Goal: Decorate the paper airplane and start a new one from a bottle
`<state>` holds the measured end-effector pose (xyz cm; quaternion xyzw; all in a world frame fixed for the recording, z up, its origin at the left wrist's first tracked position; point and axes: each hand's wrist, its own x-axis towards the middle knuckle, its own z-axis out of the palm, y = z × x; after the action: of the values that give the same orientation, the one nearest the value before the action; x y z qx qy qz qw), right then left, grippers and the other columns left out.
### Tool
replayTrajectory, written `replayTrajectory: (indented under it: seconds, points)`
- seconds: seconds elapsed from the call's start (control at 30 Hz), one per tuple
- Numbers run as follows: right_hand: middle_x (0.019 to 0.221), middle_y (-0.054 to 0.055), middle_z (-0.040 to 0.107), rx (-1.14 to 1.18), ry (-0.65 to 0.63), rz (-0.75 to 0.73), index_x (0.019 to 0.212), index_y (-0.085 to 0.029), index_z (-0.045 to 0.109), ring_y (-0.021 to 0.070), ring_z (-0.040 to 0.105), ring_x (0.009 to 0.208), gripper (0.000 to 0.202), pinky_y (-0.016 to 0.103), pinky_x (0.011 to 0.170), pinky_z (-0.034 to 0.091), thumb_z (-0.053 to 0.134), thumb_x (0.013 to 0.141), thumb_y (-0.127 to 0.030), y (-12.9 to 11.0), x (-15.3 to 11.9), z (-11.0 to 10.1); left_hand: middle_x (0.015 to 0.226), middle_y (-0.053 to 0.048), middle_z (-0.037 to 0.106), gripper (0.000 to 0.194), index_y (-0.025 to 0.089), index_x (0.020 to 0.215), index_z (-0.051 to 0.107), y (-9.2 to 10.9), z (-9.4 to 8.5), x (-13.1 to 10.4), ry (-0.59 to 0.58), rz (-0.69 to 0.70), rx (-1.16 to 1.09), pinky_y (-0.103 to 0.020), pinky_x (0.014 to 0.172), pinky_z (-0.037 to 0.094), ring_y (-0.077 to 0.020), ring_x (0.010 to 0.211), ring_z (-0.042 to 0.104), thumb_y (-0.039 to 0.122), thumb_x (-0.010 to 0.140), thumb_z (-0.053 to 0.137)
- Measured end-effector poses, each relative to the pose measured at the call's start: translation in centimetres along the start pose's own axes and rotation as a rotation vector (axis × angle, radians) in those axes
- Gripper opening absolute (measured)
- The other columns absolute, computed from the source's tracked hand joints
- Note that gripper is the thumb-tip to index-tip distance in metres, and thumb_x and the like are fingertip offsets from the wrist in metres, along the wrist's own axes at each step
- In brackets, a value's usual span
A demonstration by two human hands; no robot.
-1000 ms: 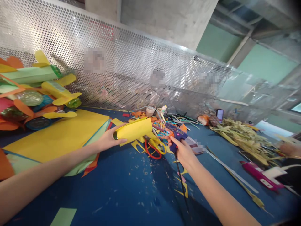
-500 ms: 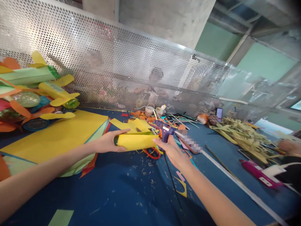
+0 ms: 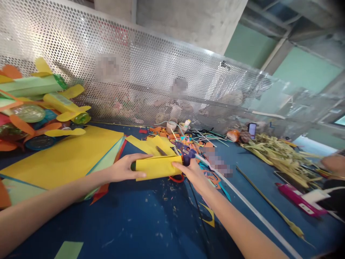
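A bottle wrapped in yellow paper point(image 3: 159, 167) lies level across the middle of the view, its dark green end showing at the left. Around that end my left hand point(image 3: 124, 167) is closed, thumb above and fingers below. My right hand point(image 3: 192, 172) grips a purple glue gun point(image 3: 188, 154), and its thumb presses on the right end of the paper. Part of the glue gun is hidden behind the paper and hand. Below the roll shows the red handle of scissors point(image 3: 176, 178), with a blade point(image 3: 161, 151) behind it.
Yellow sheets point(image 3: 70, 154) lie on the blue table point(image 3: 121, 223), beside finished paper-and-bottle models point(image 3: 64, 104). Paper scraps point(image 3: 161, 130) and small cups point(image 3: 171, 126) stand along a perforated metal screen point(image 3: 151, 64). At right are dried husks point(image 3: 272, 154), a magenta power strip point(image 3: 299, 200) and a person's arm.
The wrapped bottle has turned, and the paper's upper flap now lies closed against it. The glue gun has shifted slightly down behind the roll; the right thumb has moved left onto the paper.
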<state>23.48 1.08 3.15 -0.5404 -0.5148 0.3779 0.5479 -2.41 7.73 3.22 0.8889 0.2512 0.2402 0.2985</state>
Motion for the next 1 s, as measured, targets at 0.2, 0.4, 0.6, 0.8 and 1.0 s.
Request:
replayTrajectory:
  seconds: [0.2,0.4,0.6,0.8,1.0]
  points:
    - [0.097,0.005,0.07,-0.008,0.01,0.083,0.088,-0.019,0.065,0.0255,0.064,0.094,0.03,0.038,0.082,0.051,0.074,0.061,-0.031,-0.1,0.0,0.1,0.13,-0.003,0.054,0.042,0.027,0.126,0.051,0.3,0.4,0.0,0.066,0.02,0.02,-0.034,0.102,0.037,-0.0218,0.117,0.05,0.041,0.087,0.047]
    - [0.1,0.006,0.069,0.08,0.12,0.176,0.094,-0.018,0.062,0.0246,0.062,0.096,0.031,0.035,0.081,0.049,0.067,0.067,-0.031,0.4,0.5,-0.5,0.132,-0.001,0.052,0.044,0.029,0.125,0.052,1.0,-0.1,0.1,-0.006,-0.019,-0.058,-0.039,0.104,0.034,-0.0234,0.12,0.047,0.044,0.084,0.051]
    - [0.1,0.003,0.069,0.025,0.117,0.042,0.097,-0.022,0.061,0.0233,0.062,0.094,0.03,0.034,0.081,0.05,0.067,0.068,-0.031,0.6,0.6,-0.3,0.131,-0.001,0.053,0.04,0.029,0.122,0.055,0.6,0.0,0.4,-0.014,-0.053,-0.176,-0.039,0.105,0.033,-0.0227,0.121,0.047,0.042,0.084,0.052]
    - [0.099,0.003,0.069,0.061,0.127,0.049,0.096,-0.023,0.06,0.0256,0.062,0.097,0.029,0.033,0.079,0.051,0.066,0.07,-0.035,0.7,0.5,-0.1,0.13,0.002,0.053,0.035,0.031,0.12,0.057,-0.2,0.0,0.5,-0.004,-0.058,-0.182,-0.041,0.106,0.03,-0.0218,0.121,0.046,0.04,0.089,0.042]
    - [0.095,0.003,0.069,0.08,0.137,0.098,0.088,-0.02,0.062,0.0241,0.061,0.095,0.026,0.032,0.079,0.049,0.069,0.067,-0.033,0.8,0.4,-0.5,0.125,0.0,0.058,0.033,0.029,0.119,0.057,-0.3,-0.2,0.5,-0.025,0.119,-0.094,-0.037,0.104,0.034,-0.0193,0.122,0.046,0.032,0.09,0.044]
